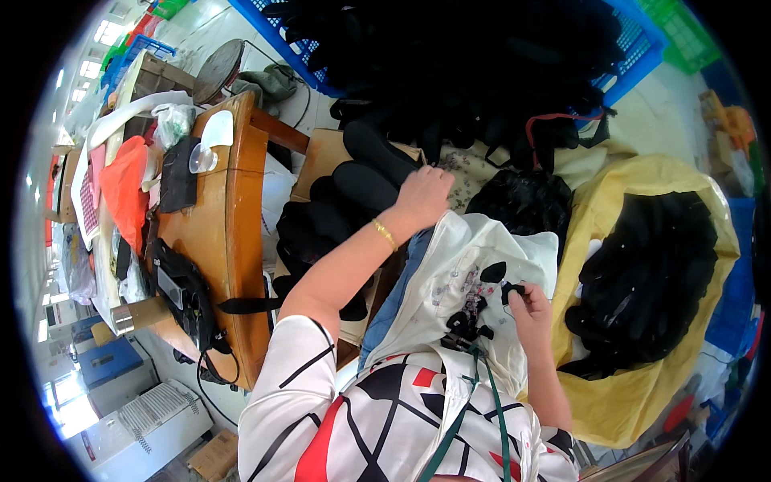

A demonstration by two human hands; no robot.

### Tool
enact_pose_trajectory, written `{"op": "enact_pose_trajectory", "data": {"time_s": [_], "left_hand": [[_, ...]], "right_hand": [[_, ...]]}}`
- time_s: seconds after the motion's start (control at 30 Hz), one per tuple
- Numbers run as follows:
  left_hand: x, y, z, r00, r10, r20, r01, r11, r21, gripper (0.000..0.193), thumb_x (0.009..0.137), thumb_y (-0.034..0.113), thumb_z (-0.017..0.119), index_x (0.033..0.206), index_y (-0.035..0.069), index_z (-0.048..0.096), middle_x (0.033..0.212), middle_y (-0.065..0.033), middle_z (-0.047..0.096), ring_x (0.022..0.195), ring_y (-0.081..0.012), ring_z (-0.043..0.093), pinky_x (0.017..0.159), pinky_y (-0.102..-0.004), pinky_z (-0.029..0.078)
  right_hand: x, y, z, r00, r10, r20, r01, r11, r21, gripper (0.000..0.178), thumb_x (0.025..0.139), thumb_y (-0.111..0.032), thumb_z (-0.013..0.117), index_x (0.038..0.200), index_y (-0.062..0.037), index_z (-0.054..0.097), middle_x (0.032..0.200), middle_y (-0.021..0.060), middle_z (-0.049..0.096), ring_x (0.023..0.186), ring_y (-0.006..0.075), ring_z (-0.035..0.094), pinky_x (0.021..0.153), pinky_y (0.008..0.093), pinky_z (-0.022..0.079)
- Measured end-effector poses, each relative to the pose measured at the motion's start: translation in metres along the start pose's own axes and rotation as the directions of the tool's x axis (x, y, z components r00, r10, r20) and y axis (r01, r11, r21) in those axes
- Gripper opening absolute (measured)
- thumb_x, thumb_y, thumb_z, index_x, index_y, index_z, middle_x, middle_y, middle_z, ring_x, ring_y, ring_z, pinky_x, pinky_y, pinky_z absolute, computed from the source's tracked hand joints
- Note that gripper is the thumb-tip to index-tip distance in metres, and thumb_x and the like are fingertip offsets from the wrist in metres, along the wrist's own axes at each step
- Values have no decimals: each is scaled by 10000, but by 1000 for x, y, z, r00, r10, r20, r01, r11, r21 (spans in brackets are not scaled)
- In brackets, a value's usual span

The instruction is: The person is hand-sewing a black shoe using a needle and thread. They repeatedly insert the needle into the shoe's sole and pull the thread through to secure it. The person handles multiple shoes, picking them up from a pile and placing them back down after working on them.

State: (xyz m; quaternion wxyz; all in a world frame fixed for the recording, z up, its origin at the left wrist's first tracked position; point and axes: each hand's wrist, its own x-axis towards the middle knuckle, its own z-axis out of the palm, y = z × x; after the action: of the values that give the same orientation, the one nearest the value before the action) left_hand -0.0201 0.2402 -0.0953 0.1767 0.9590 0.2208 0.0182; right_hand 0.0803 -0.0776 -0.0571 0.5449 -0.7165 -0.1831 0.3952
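Note:
My left hand (426, 193), with a gold bracelet at the wrist, is at the tip of a long black sole-shaped piece (377, 153). Its fingers are closed, and what they grip is hidden. A second such piece (361, 185) lies beside it, over a cardboard box. Between thumb and fingers, my right hand (532, 309) pinches a small black piece (509, 294) above the white cloth (426, 281) on my lap. Small black scraps (470, 321) and a black pointed-oval piece (493, 273) rest on that cloth.
A blue crate (642, 36) heaped with black pieces stands ahead. To the right is a yellow sack (598, 233) of black sole-shaped pieces. A wooden table (241, 193) with a black bag (181, 289) stands left. A black plastic bag (522, 201) lies beyond my lap.

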Motion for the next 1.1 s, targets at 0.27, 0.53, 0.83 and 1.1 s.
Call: {"op": "enact_pose_trajectory", "data": {"time_s": [0.27, 0.53, 0.83, 1.1], "left_hand": [[34, -77, 39, 954, 193, 228, -284, 822, 493, 151, 870, 154, 583, 914, 119, 722, 956, -41, 696, 976, -222, 634, 861, -374, 445], [-7, 10, -114, 863, 352, -362, -334, 936, 114, 407, 721, 292, 809, 1009, 68, 630, 944, -95, 619, 943, -310, 581, 835, -412, 471], [-200, 69, -97, 781, 525, -338, -545, 838, 44, 344, 805, 195, 693, 1108, 36, 660, 1087, -97, 652, 932, -283, 640, 776, -391, 553], [-238, 72, -100, 925, 339, 172, -363, 922, 133, 328, 722, 3, 668, 1048, 34, 667, 1029, -103, 682, 1008, -264, 635, 795, -350, 548]], "right_hand": [[-14, 5, -8, 999, 1, -49, -1, 1000, -7, 138, 919, -47, 685, 1038, 7, 639, 869, -39, 601, 766, 29, 524, 692, 194, 451], [-8, 8, -28, 981, 48, -186, 7, 958, 285, 144, 988, -138, 614, 1044, -9, 644, 929, 2, 655, 801, 66, 598, 769, 241, 513], [-17, 14, -45, 958, 111, -263, 20, 892, 451, 136, 994, -150, 616, 1038, -24, 638, 864, -15, 630, 701, 61, 601, 744, 253, 534], [-23, 22, -31, 983, 109, -145, -23, 869, 494, 148, 986, -157, 634, 1066, -33, 640, 945, 0, 643, 745, 70, 609, 759, 245, 524]]}}
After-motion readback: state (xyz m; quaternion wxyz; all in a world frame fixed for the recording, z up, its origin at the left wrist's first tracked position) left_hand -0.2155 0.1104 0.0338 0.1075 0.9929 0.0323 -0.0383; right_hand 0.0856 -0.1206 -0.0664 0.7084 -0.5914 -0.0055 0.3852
